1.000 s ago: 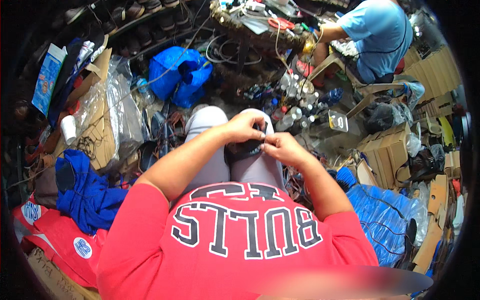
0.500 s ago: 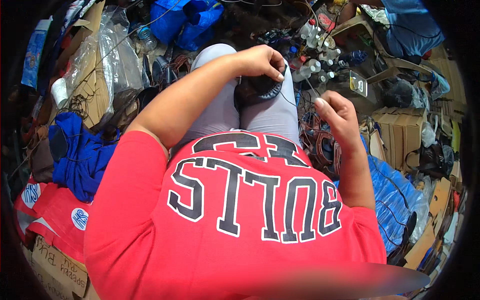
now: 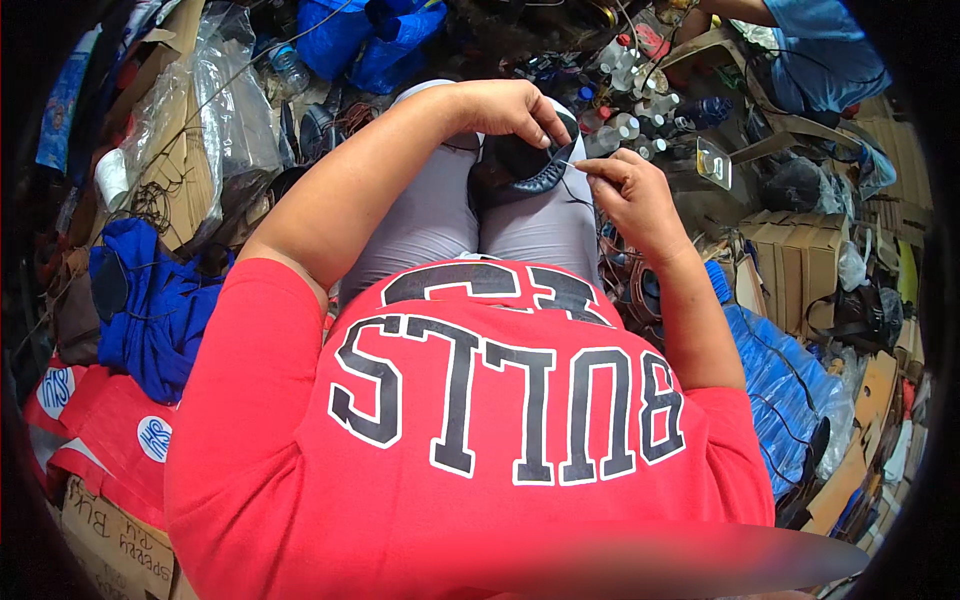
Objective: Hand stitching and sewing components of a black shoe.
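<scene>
A black shoe (image 3: 540,183) with a ridged, stitched edge rests on my lap between my grey-trousered thighs. My left hand (image 3: 522,112) reaches over from the left, with thumb and fingers closed on the shoe's upper edge. From the right, my right hand (image 3: 632,195) pinches a thin, pale, needle-like tool (image 3: 570,163). Its tip points left and meets the shoe's edge just below my left fingers. A dark thread (image 3: 577,193) hangs beside the shoe over my thigh. The inside of the shoe is too dark to make out.
Several small bottles (image 3: 625,125) stand beyond my right hand. A blue bag (image 3: 385,45) lies ahead, blue cloth (image 3: 155,310) at left. Flattened cardboard (image 3: 785,270) and blue plastic sheeting (image 3: 775,390) lie at right. Another person's blue clothing (image 3: 825,50) shows at the far right.
My right hand has moved left and up to the shoe's edge, with the thin tool now pointing at it. The thread, stretched between shoe and hand before, has slackened. My left hand has shifted slightly left.
</scene>
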